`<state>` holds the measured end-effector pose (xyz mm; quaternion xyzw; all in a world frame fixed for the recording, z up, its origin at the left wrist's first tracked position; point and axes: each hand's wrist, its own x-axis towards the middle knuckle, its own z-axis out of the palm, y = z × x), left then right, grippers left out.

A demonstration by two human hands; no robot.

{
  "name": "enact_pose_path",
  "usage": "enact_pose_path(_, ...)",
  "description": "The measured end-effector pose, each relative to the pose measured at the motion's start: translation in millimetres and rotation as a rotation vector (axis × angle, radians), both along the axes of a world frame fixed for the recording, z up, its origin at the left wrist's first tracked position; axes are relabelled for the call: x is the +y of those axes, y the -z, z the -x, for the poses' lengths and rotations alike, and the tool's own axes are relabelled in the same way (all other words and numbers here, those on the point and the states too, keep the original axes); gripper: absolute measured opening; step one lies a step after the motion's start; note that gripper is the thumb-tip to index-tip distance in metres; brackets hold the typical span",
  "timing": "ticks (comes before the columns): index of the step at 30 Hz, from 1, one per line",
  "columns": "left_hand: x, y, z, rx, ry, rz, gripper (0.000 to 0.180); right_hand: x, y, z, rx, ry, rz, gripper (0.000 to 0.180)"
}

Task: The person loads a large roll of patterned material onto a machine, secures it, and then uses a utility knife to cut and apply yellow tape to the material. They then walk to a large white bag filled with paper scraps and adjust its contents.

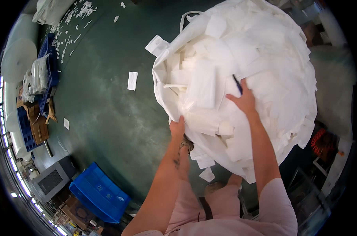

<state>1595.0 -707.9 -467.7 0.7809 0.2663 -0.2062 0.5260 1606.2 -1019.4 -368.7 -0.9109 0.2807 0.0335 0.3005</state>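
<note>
Inside white sack (159, 87), heaped white sheets (204, 86); left hand (177, 127) grips sack.

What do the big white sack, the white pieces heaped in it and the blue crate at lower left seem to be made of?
Sack: probably cloth or soft plastic sheeting, matte; its rim folds near the left hand. White pieces: thin, matte, flat sheets, paper or nonwoven fabric, unclear which. Blue crate: likely moulded plastic, slightly glossy, its stiff walls catching light.
</note>
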Motion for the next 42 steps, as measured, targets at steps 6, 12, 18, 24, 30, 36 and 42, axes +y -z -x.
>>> enact_pose_path(6,30.5,-101.2,34.3,-0.025,0.213,-0.074,0.026,82.6,53.5,24.9,0.202,-0.066,-0.332,0.052)
enact_pose_path(12,17.9,-165.3,50.1,0.064,0.210,-0.283,0.021,176.0,117.9,83.3,0.438,-0.500,-0.318,0.039)
enact_pose_path(18,-15.1,-204.1,36.2,-0.034,0.374,-0.148,0.017,172.4,172.9,128.1,0.617,-0.501,-0.242,0.035)
enact_pose_path(24,-31.9,-199.8,31.9,-0.120,0.516,-0.308,0.018,141.7,130.6,148.2,0.426,-0.466,-0.260,0.031)
enact_pose_path(30,-18.7,-192.2,29.2,-0.006,0.529,-0.359,0.021,83.7,-10.3,118.1,0.951,-0.811,-0.278,0.025)
enact_pose_path(36,-14.2,-188.9,35.9,-0.027,0.542,-0.395,0.021,97.1,-108.3,-47.2,-0.011,-0.409,-0.257,0.042)
enact_pose_path(42,-21.6,-184.0,31.6,-0.037,0.680,-0.457,0.026,175.6,-39.0,-173.7,0.259,-0.621,0.174,0.035)
